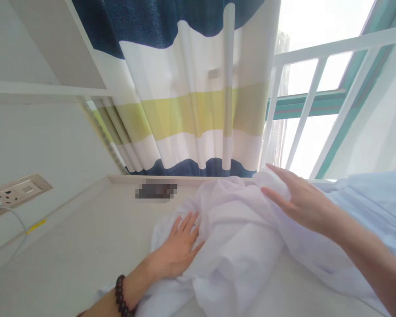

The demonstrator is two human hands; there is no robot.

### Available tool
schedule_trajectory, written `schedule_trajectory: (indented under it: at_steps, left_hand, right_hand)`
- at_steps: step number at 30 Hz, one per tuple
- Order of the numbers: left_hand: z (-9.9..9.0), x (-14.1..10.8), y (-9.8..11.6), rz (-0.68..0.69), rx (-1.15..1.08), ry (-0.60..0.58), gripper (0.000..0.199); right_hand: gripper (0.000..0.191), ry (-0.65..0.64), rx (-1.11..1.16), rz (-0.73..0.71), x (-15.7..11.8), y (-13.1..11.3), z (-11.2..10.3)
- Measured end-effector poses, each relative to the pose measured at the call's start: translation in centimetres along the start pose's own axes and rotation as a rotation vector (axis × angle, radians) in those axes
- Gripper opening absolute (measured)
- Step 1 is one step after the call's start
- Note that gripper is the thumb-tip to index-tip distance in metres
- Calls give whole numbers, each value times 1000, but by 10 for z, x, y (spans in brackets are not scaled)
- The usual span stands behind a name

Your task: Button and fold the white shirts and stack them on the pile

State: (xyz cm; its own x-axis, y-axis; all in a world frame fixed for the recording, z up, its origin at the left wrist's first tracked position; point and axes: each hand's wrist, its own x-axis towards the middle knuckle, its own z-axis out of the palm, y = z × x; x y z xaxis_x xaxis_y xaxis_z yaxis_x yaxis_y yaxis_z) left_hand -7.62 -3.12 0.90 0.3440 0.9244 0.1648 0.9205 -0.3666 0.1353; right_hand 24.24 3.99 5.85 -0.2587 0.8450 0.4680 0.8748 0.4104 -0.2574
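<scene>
A crumpled heap of thin white cloth (237,229) lies across the pale surface before me. My left hand (176,253), with a dark bead bracelet on its wrist, rests palm down on the heap's left side, its fingers spread. At the upper right of the heap is my right hand (300,198). Its thumb and fingers are apart, with a raised fold of the cloth between them, and they do not look closed on it. Part of the cloth behind the right hand and forearm is hidden.
Light blue fabric (376,198) lies at the right. A blurred dark object (156,190) sits near the far edge. Beyond hang a striped curtain (198,110) and a white railing (308,105) before a window. The left wall has a socket panel (23,193) with a cable.
</scene>
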Motion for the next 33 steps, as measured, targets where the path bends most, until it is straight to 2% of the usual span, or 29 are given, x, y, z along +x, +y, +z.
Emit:
schedule_trajectory:
  at_steps: [2, 3, 5, 8, 11, 17, 21, 25, 27, 30, 33]
  left_hand:
    - [15, 12, 3, 65, -93, -120, 50]
    - [17, 19, -1, 16, -132, -135, 52]
    - [15, 35, -19, -158, -122, -80, 59]
    - [10, 50, -54, -276, -74, -56, 69]
    - [14, 53, -77, -321, -58, -40, 74]
    - [22, 51, -95, -408, -41, 19, 84]
    - [16, 42, -91, -321, -37, 74, 66]
    - [6, 18, -80, -225, -66, 140, 39]
    - [1, 3, -88, -309, -42, 217, 35]
    - [-5, -16, -117, -521, 48, 315, 29]
    - [-5, -26, -140, -633, 90, 302, 40]
  right_hand:
    - [59, -181, 30, -99, -10, -19, 35]
    - [58, -250, 12, -128, -15, -26, 51]
    - [53, -250, -72, -139, -26, -34, 78]
    - [49, -149, -146, -168, -36, -36, 98]
    - [48, -89, -188, -195, -39, -37, 103]
    - [47, -19, -214, -206, -35, -53, 114]
    - [47, 5, -172, -235, -33, -58, 125]
    - [49, 41, -89, -284, -35, -47, 135]
    - [52, 62, -72, -310, -37, -41, 138]
    - [54, 97, -80, -331, -38, -38, 141]
    - [51, 109, -89, -343, -38, -38, 142]
